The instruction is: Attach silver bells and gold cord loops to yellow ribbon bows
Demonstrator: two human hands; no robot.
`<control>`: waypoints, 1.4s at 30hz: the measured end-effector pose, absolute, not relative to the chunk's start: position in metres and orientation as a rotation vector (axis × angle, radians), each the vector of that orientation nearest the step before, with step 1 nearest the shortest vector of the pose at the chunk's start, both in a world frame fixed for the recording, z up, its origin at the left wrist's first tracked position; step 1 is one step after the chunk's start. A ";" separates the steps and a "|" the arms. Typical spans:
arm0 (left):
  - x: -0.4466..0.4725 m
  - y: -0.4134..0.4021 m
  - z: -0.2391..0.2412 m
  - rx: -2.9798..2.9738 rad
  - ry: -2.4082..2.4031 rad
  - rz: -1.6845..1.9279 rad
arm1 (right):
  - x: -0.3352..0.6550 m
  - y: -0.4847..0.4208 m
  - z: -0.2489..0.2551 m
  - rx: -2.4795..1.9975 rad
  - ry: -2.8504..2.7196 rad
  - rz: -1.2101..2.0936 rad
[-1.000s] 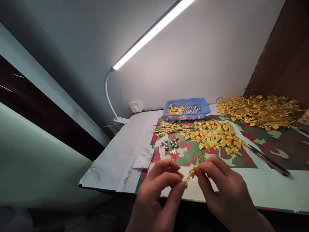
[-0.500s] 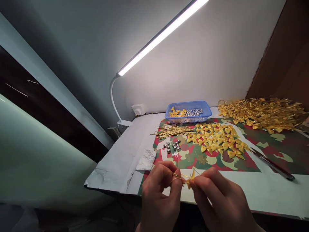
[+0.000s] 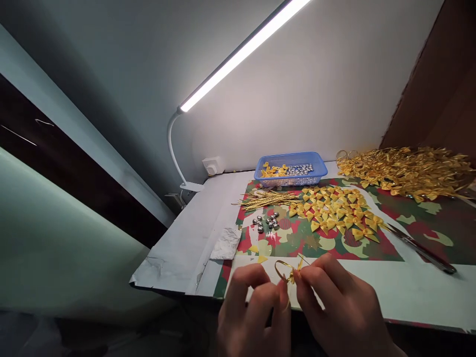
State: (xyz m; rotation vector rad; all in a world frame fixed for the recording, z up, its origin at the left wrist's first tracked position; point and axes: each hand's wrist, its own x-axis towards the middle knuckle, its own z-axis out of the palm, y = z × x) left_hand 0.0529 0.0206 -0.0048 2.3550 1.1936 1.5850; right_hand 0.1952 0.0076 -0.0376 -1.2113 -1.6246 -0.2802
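Observation:
Close together at the table's front edge, both my hands work on one small piece. My left hand [image 3: 256, 307] is closed, thumb and fingers pinching a gold twist tie [image 3: 277, 267] bent into a loop. My right hand [image 3: 342, 302] is closed in a pinch on a small yellow ribbon bow [image 3: 300, 265], right beside that loop. Fingertips hide most of the bow and the spot where tie and bow meet. A thin end sticks up above the right fingertips. Just beyond my left hand lie loose yellow ribbon bits [image 3: 262, 259].
Silver bells [image 3: 273, 221], straight gold ties [image 3: 269, 200] and yellow bows [image 3: 336, 208] lie on the patterned sheet. Behind stands a blue basket [image 3: 320, 171] holding bows and bells. Scissors [image 3: 420, 248] and a gold heap [image 3: 416, 171] are at right; a lamp [image 3: 174, 144] stands at left.
My left hand has turned and lowered slightly, its fingers now curled over the tie. The tie's loop stands up more openly beside the bow. My right hand keeps its pinch.

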 end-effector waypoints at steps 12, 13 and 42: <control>0.048 0.019 0.009 1.411 1.066 0.901 | 0.201 0.008 -0.043 -1.217 -1.627 -0.175; 0.047 0.022 0.013 1.344 1.043 0.834 | 0.203 0.008 -0.043 -1.211 -1.632 -0.119; 0.036 0.060 -0.014 1.248 0.973 0.550 | 0.227 0.016 -0.037 -1.190 -1.685 0.519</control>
